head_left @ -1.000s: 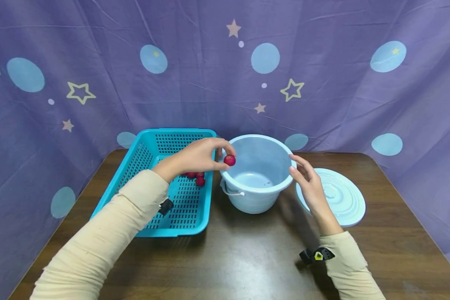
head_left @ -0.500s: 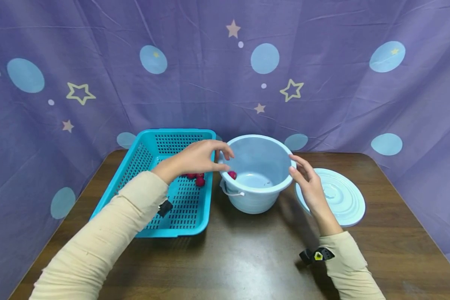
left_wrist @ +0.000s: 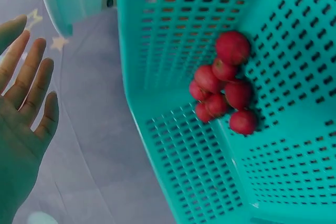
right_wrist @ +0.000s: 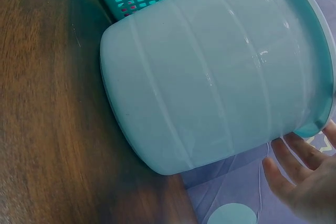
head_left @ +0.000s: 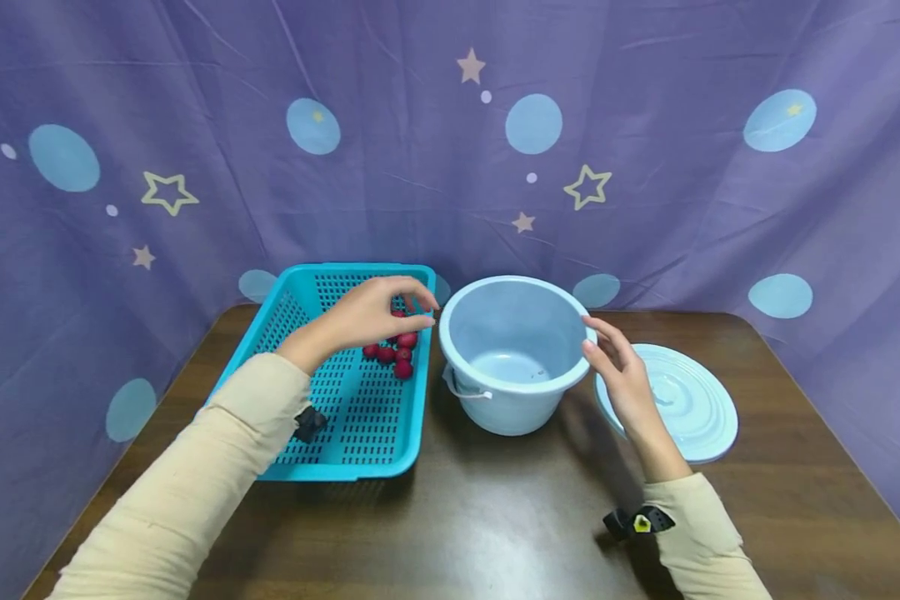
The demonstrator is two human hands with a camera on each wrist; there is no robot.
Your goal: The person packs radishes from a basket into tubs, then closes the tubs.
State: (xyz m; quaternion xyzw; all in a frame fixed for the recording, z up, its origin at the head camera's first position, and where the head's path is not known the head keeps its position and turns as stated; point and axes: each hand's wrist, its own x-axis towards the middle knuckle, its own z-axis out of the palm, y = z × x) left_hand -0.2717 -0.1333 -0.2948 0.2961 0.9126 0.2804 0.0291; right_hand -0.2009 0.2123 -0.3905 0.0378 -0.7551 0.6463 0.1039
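My left hand hovers above the right side of the turquoise basket, thumb and fingers apart with nothing between them. Below it lies a cluster of small red round fruits, seen whole in the left wrist view. The pale blue bucket stands upright just right of the basket. Its visible inner floor shows only small dark marks; the part behind the near wall is hidden. My right hand touches the bucket's right rim with thumb and fingertips. In the right wrist view its fingers lie loosely extended under the rim.
A round pale blue lid lies on the wooden table right of the bucket, partly behind my right hand. The bucket's handle hangs at its left front. A purple curtain rises behind the table.
My left hand let go of a red fruit, which dropped inside the bucket's left side and is now out of sight. That hand then moved left over the basket. The right hand stayed at the rim.
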